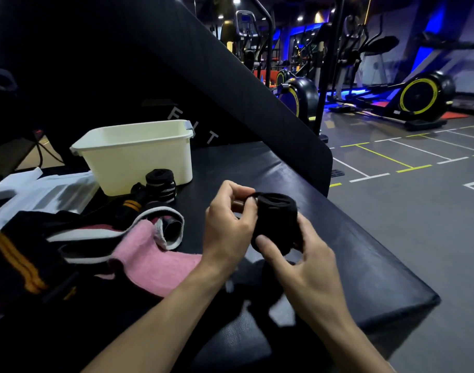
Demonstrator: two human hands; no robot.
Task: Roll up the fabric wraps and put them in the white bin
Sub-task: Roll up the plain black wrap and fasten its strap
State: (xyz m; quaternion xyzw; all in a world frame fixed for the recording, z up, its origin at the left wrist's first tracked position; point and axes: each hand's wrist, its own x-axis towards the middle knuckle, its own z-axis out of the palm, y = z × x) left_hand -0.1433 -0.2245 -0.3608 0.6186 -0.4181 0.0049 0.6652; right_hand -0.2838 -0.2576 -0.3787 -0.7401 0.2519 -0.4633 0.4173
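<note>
A black fabric wrap (277, 219), rolled into a thick bundle, is held above the black padded bench (365, 265). My left hand (227, 222) pinches its upper edge from the left. My right hand (308, 267) grips the roll from below and the right, thumb across its lower end. A loose black tail of the wrap hangs down between my forearms. The white bin (139, 154) stands at the back left of the bench. A rolled black wrap with grey stripes (160, 184) stands upright just in front of the bin.
Unrolled wraps lie at the left: a pink one (155, 262), a black and white one (149, 222) and a black one with orange stripes (17, 262). White packaging (42, 189) lies beside the bin. Gym machines stand on the floor at the right.
</note>
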